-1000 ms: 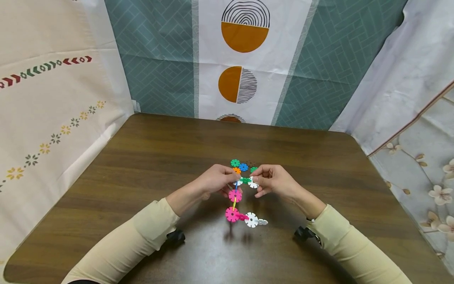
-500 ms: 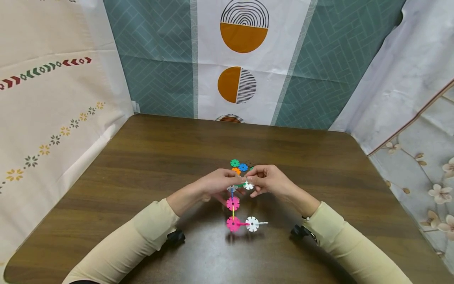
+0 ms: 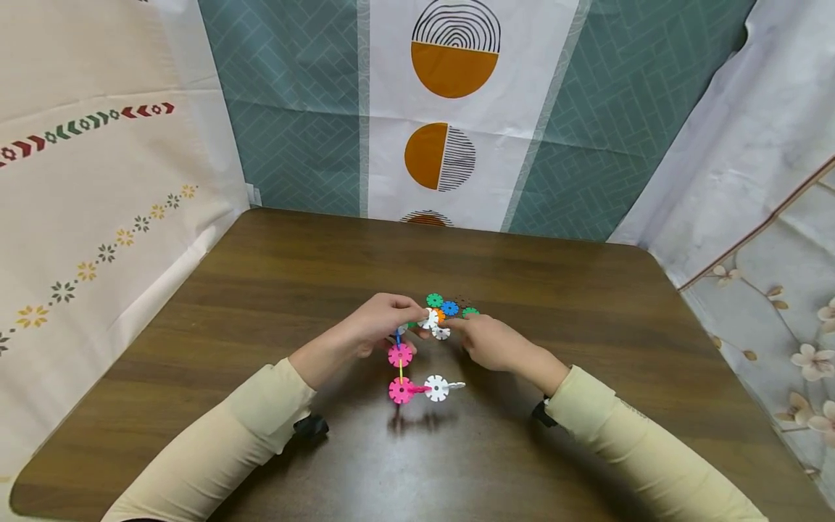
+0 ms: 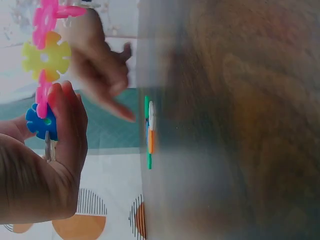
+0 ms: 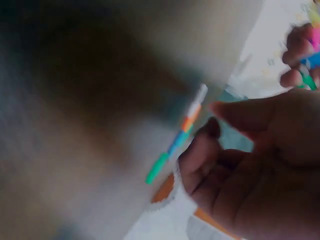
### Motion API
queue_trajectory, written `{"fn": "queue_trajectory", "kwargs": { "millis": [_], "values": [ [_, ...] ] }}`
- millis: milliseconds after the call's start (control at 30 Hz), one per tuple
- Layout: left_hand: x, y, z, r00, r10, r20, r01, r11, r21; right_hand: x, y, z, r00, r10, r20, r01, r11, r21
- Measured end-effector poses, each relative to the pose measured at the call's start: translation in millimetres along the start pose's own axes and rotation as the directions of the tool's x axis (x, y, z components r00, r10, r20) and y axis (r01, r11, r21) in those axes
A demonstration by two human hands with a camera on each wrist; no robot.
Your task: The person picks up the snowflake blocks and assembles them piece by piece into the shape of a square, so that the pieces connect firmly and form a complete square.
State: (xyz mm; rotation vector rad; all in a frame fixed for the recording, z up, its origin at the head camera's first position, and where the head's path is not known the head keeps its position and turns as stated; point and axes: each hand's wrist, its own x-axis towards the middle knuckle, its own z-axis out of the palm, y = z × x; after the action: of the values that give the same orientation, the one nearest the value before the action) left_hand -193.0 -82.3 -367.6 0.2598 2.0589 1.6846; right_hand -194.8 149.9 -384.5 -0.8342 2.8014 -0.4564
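Observation:
My left hand (image 3: 385, 319) pinches the upper end of a chain of slotted plastic discs above the table. A white disc (image 3: 428, 317) shows at its fingertips; below hang a blue disc (image 4: 37, 122), a pink disc (image 3: 400, 355), a yellow disc (image 4: 46, 57) and another pink disc (image 3: 401, 390). From there a white disc (image 3: 436, 388) sticks out to the right. My right hand (image 3: 496, 344) reaches out with its index finger extended, holding nothing visible. That fingertip is close to a loose white disc (image 3: 441, 333) on the table; contact cannot be told.
Loose discs lie in a small cluster beyond the hands: green (image 3: 434, 299), blue (image 3: 450, 308), orange (image 3: 441, 315), brown (image 3: 462, 299) and another green disc (image 3: 470, 312). The brown wooden table (image 3: 293, 275) is bordered by hanging cloths (image 3: 293, 109).
My right hand has let go of the chain's white disc and moved to the loose discs, index finger stretched out. My left hand has shifted left with the chain.

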Motion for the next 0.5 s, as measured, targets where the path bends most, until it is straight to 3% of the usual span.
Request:
{"fn": "queue_trajectory", "kwargs": {
  "millis": [67,133,400,500],
  "values": [
    [-0.3,-0.6,-0.6,1.000,0.005,0.011,-0.005,1.000,-0.001,-0.8,-1.1,4.9,0.998,-0.007,0.061,0.015,0.991,-0.133],
    [-0.5,-0.5,0.1,0.999,0.013,0.031,-0.012,1.000,-0.006,-2.0,-1.4,8.6,0.997,0.008,0.073,0.006,0.982,-0.187],
    [-1.0,0.6,2.1,0.999,0.017,0.043,-0.016,1.000,-0.019,-5.3,-0.4,6.2,0.997,-0.067,-0.033,0.061,0.985,-0.158],
    [-0.8,-0.6,2.4,0.999,0.019,0.046,-0.018,1.000,-0.016,-4.4,0.2,6.4,0.997,-0.057,-0.052,0.050,0.989,-0.142]
  ]
}}
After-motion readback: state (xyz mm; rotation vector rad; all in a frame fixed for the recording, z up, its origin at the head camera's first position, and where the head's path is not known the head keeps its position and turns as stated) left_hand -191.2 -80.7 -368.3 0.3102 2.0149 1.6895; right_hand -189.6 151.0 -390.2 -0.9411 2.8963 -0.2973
